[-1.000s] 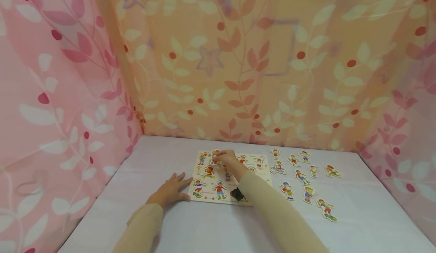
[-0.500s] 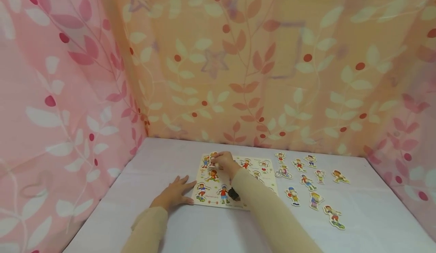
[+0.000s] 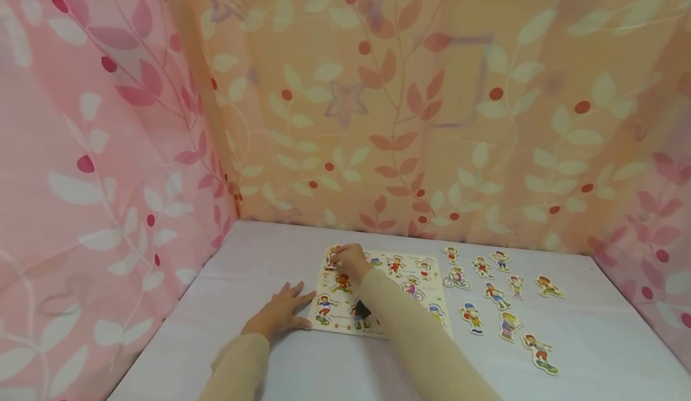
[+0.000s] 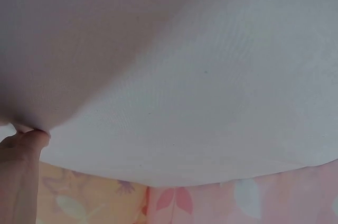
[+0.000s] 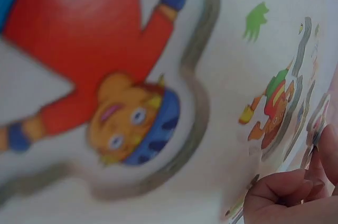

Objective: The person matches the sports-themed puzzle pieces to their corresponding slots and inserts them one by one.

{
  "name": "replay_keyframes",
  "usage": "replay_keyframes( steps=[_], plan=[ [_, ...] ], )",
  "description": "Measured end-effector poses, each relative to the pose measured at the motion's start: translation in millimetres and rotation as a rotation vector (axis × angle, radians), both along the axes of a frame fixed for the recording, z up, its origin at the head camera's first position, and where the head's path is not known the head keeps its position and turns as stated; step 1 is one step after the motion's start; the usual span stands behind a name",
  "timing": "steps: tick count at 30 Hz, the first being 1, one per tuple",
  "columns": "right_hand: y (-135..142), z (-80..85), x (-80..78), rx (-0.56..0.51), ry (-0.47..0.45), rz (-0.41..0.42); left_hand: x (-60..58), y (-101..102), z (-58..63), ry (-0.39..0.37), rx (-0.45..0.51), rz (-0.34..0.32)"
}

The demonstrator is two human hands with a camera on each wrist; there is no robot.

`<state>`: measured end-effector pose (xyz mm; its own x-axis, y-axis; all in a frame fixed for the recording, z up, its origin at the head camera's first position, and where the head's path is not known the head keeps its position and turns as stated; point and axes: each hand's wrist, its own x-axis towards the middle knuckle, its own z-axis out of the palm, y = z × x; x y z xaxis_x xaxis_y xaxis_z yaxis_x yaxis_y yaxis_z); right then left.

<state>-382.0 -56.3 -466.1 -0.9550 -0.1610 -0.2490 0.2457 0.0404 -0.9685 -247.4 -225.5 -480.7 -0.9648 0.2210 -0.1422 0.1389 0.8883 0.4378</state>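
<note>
A cream puzzle board [image 3: 434, 287] printed with children at sports lies on the table. Over its far left corner, my right hand [image 3: 353, 261] pinches a flat child-figure puzzle piece [image 3: 331, 262] by its edge. The right wrist view shows that piece [image 5: 317, 121] between thumb and fingers, close to the board's surface; its picture is mostly hidden by them. My left hand [image 3: 278, 314] rests with spread fingers at the board's left edge, the fingertips right at the rim. In the left wrist view only part of this hand [image 4: 24, 152] shows, against the white cloth.
Several loose child-figure pieces lie right of the board, among them a cyclist [image 3: 456, 278], a skateboarder [image 3: 540, 354] and a runner [image 3: 549, 287]. A pale cloth [image 3: 178, 353] covers the table. Leaf-patterned curtains [image 3: 410, 119] enclose its back and sides.
My right hand has shifted slightly left across the board with the piece, toward the far left corner. My left hand keeps its place at the edge. The head view has drifted a little.
</note>
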Motion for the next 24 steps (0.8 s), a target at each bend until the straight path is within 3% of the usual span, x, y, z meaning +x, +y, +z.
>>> replay_keyframes(
  steps=[6, 11, 15, 19, 24],
  plan=[
    [-3, -5.3, -3.0, 0.267, 0.104, 0.047, 0.9, 1, -0.2, -0.015, -0.008, -0.003],
    [-3, -1.3, -3.3, 0.617, 0.235, 0.104, 2.5, 3, -0.2, -0.008, 0.001, -0.003],
    [-4, 0.3, -3.8, 0.75, 0.25, 0.133, 4.0, 6, -0.5, -0.011, 0.005, -0.001],
    [-5, -0.4, -6.9, 0.628, 0.143, 0.134, 3.2, 5, -0.5, -0.012, -0.004, -0.009],
    [-4, 5.8, -4.5, 0.346, 0.001, 0.092, 0.9, -1, 2.1, 0.003, -0.023, -0.021]
  ],
)
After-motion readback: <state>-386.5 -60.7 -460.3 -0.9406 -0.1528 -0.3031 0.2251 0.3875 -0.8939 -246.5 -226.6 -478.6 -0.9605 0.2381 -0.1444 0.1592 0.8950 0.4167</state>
